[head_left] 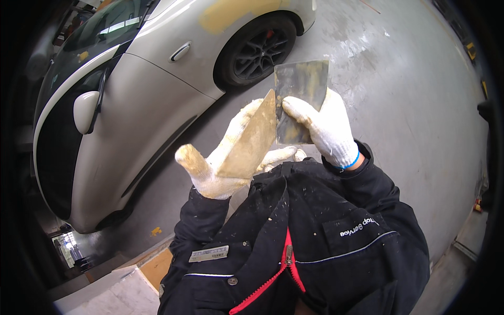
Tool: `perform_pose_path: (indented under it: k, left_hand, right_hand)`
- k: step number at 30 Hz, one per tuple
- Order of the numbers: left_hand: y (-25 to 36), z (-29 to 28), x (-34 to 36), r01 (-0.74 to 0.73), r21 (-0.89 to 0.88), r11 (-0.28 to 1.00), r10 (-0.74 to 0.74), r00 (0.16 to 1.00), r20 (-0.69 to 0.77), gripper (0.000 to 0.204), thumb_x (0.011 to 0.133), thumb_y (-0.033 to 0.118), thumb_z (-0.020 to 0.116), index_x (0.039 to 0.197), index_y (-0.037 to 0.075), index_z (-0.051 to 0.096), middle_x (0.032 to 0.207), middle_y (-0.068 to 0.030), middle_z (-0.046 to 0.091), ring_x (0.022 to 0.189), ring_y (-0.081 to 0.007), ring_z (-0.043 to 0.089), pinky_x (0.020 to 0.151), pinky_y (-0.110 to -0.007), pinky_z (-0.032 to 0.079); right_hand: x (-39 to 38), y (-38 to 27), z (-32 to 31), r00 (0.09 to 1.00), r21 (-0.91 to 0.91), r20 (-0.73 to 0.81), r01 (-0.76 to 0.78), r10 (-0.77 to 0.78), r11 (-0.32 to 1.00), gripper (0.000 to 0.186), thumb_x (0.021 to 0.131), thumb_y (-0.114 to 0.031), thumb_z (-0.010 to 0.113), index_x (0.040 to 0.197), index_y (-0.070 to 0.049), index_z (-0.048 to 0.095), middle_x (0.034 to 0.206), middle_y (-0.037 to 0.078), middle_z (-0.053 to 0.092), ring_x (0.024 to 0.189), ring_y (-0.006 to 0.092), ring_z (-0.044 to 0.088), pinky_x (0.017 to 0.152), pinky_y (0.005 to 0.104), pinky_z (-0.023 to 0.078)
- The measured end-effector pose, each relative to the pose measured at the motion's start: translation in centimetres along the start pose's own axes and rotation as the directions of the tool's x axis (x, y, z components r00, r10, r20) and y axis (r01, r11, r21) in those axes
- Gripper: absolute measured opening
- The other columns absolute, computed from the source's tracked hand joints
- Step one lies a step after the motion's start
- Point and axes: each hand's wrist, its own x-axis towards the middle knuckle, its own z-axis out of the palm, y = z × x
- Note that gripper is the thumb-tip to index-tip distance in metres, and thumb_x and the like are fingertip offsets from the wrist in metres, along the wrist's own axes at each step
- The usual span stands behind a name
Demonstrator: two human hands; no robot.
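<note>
Both of my hands wear white knit gloves stained with yellowish filler. My left hand (214, 181) holds a flat beige putty plate (251, 140), seen at a slant; its thumb sticks out to the left and its fingers are mostly behind the plate. In my right hand (332, 131) is a dark, rectangular putty spreader (300, 79), streaked with yellowish smears. The right thumb presses on its face, with the other fingers hidden behind it. The two tools meet or nearly meet along the plate's right edge; whether they touch I cannot tell.
A white car (142, 105) stands on the left, with a yellow filler patch (231, 14) above its dark wheel (260, 52). Its side mirror (86, 111) juts out. Grey floor (409, 115) stretches to the right. A cardboard-coloured box (156, 266) sits at lower left.
</note>
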Motion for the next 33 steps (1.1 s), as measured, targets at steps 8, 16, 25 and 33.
perform_pose_path:
  k: [8,16,25,33]
  left_hand:
    - [-2.9,-3.9,0.6,-0.095,0.361,0.928,0.121,0.991,-0.050,0.141,0.065,0.034,0.102,0.168,0.014,0.009,0.163,-0.0114,0.028,0.152,-0.0317,0.031,0.127,-0.050,0.027]
    - [-5.9,-9.2,-1.0,0.022,0.743,0.669,0.146,0.976,-0.159,0.170,0.042,0.038,0.110,0.169,0.015,0.000,0.168,-0.0245,0.025,0.155,-0.0423,0.030,0.123,-0.057,0.033]
    - [-9.0,-10.1,-3.4,0.029,0.759,0.650,0.187,0.962,-0.197,0.161,0.043,0.061,0.105,0.165,0.010,0.013,0.159,-0.0223,0.036,0.140,-0.0332,0.048,0.113,-0.052,0.045]
    - [-8.4,-9.8,-2.9,-0.113,0.865,0.488,0.299,0.953,-0.044,0.122,0.066,0.068,0.091,0.155,0.007,0.035,0.146,-0.0189,0.052,0.130,-0.0274,0.056,0.110,-0.045,0.047]
  right_hand:
    - [-0.9,3.3,2.6,0.768,-0.629,0.325,0.611,-0.551,0.481,0.034,0.083,-0.009,0.078,0.116,-0.007,0.074,0.095,0.011,0.074,0.082,0.0307,0.074,0.069,0.0364,0.060]
    - [-3.4,6.1,2.8,0.844,-0.699,0.525,0.504,-0.115,0.507,0.063,0.080,-0.021,0.074,0.141,-0.010,0.059,0.111,0.011,0.067,0.090,0.0326,0.073,0.072,0.0419,0.061]
    - [-4.3,7.8,2.4,0.792,-0.676,0.609,0.548,-0.046,0.493,0.053,0.089,-0.023,0.067,0.138,-0.009,0.056,0.118,0.013,0.065,0.092,0.0324,0.073,0.071,0.0441,0.061]
    - [-4.5,8.2,3.4,0.854,-0.687,0.500,0.494,-0.147,0.533,0.040,0.091,-0.024,0.064,0.127,-0.008,0.060,0.106,0.012,0.069,0.088,0.0321,0.073,0.068,0.0422,0.060]
